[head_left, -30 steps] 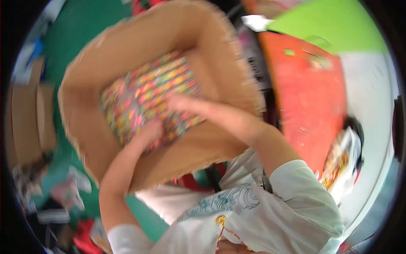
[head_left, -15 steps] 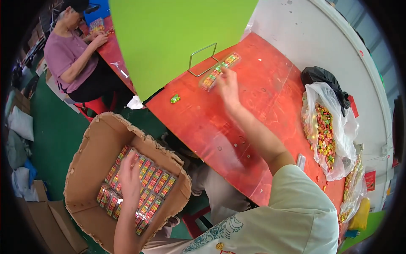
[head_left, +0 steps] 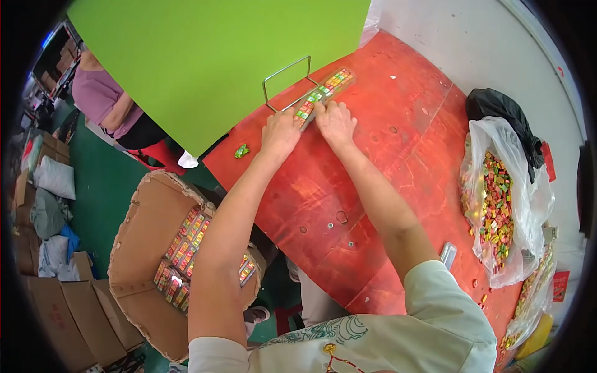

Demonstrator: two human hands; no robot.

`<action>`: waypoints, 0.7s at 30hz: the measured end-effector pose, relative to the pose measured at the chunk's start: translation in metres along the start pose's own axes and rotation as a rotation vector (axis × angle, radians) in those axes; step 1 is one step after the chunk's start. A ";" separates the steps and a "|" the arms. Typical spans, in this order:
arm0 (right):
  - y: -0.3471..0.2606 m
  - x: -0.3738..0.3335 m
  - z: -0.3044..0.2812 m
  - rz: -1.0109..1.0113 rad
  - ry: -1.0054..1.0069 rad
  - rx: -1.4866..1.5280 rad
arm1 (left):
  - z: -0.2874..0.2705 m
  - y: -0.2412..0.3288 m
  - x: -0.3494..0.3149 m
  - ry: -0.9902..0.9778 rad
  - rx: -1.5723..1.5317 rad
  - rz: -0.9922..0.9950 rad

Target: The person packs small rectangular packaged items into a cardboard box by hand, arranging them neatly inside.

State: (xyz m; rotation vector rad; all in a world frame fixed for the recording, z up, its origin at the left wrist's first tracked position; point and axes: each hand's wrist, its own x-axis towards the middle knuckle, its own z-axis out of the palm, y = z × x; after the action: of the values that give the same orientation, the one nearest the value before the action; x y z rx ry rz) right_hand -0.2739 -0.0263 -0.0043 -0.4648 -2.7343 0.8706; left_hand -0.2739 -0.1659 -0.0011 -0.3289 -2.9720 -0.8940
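Note:
A long clear plastic box of small wrapped candies point(head_left: 336, 82) lies slantwise near the far edge of the red table. My left hand point(head_left: 281, 132) grips its near end from the left, fingers bent. From the right, my right hand point(head_left: 336, 124) closes on the same end, its fingertips against the box's side. Just behind the box stands a bent metal wire frame point(head_left: 266, 87). To the left of my left hand lies a loose green wrapped piece point(head_left: 241, 151).
A cardboard box point(head_left: 140, 233) at lower left holds several packed candy boxes point(head_left: 186, 239). On the right, an open plastic bag point(head_left: 533, 205) spills loose candies point(head_left: 495, 214) beside a black bag point(head_left: 500, 115). A green panel point(head_left: 217, 56) rises behind the table point(head_left: 373, 248). Another person point(head_left: 102, 99) sits beyond.
My left hand has left the cardboard box and come up to the table, onto the clear box's near end. My right hand has shifted slightly nearer along it. The view has turned.

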 end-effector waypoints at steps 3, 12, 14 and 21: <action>-0.008 -0.010 0.002 -0.050 0.003 -0.064 | 0.005 0.011 -0.022 0.063 0.055 0.046; -0.008 -0.037 0.003 -0.182 -0.177 -0.115 | 0.011 0.011 -0.085 0.070 -0.074 -0.107; -0.008 -0.053 0.002 -0.304 -0.190 -0.071 | 0.017 0.000 -0.116 0.584 -0.012 -0.051; -0.015 -0.133 0.003 -0.588 -0.308 0.027 | 0.002 -0.023 -0.204 0.574 -1.094 -0.517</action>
State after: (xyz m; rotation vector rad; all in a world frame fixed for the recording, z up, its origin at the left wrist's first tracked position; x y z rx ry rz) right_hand -0.1557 -0.0882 -0.0144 0.5039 -2.8583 0.8600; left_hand -0.0790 -0.2232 -0.0310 0.6258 -1.8036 -2.1324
